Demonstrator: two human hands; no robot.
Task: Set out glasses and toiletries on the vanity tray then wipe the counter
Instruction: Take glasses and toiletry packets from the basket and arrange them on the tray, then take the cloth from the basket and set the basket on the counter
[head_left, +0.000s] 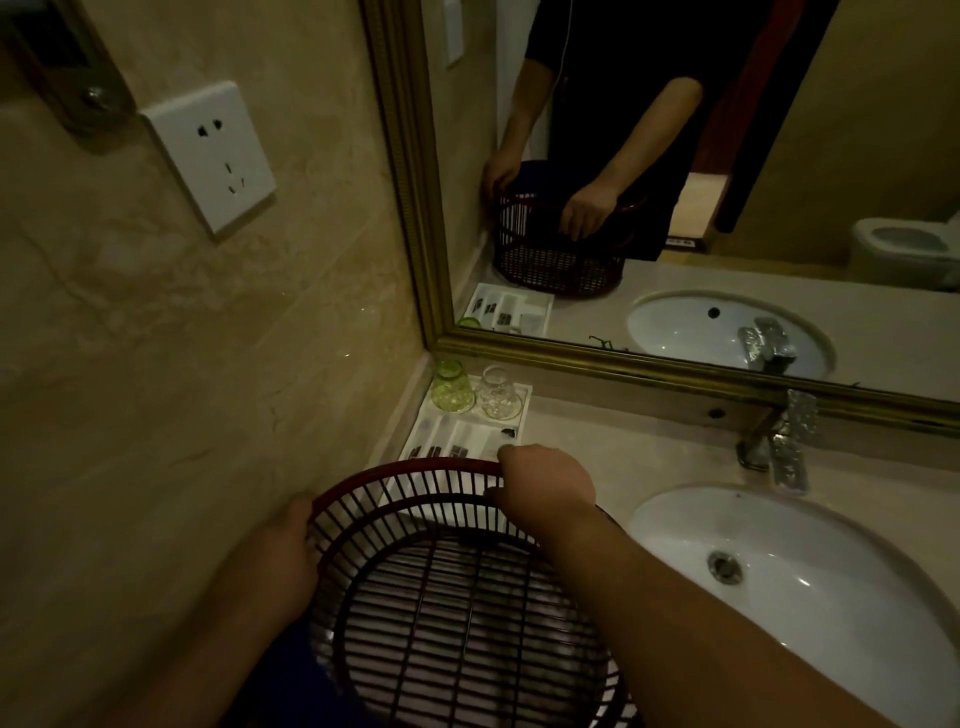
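Observation:
A white vanity tray (521, 410) lies in the counter's back left corner, under the mirror. A green glass (451, 388) and a clear glass (498, 401) stand upside down at its far end. Small toiletry packets (451, 446) fill its near compartments. In front of it stands a dark red slatted basket (457, 587), which looks empty. My left hand (288, 556) grips the basket's left rim. My right hand (545, 486) grips its far rim, just in front of the tray's near right corner.
A white oval sink (810, 571) is set in the beige counter (623, 457) to the right, with a chrome faucet (784, 441) behind it. The gold-framed mirror (727, 156) reflects my arms, the basket and a toilet. A wall socket (210, 153) sits on the left wall.

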